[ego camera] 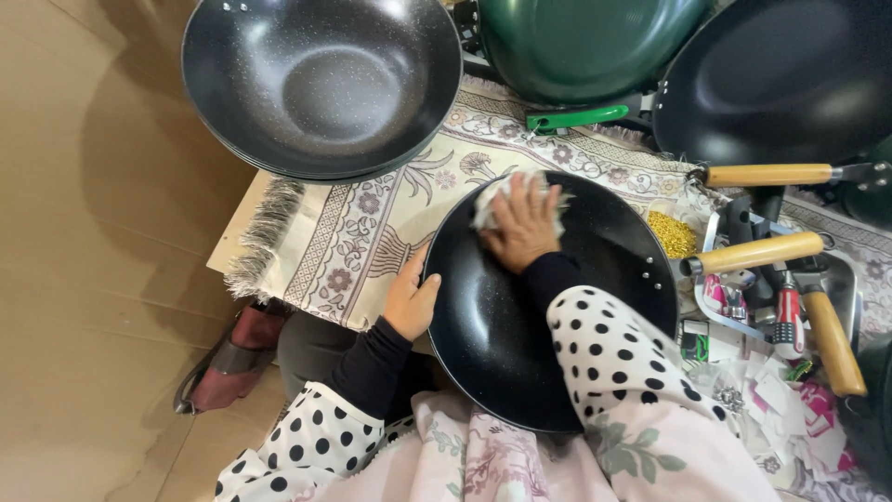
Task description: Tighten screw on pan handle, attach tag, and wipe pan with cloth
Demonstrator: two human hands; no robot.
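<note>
Right hand [525, 226] grip is pressing flat, fingers spread over a white cloth [490, 206], pinning it against the inner wall of the black wok [520, 325] near its far rim. Left hand [410, 299] grip is clamping the wok's left rim, thumb inside the rim; the other fingers are hidden behind it, so the wrap is a guess.

Key relation: the cloth is sitting directly under the right palm, so the right hand is the working one. The uncleaned bowl of the wok is lying toward the body from that hand, centre and near wall. The wok is tilting up on the lap, far edge leaning on the patterned rug [372, 232]; its wooden handle [754, 252] is pointing right, so the long axis is running left to right.

Wok look: dark, matte, faintly speckled coating, two rivets showing at the handle side, no obvious residue visible.

Nearby: another black wok [321, 84] beyond the left hand, a green pan [581, 42] and tools [790, 316] to the right.
</note>
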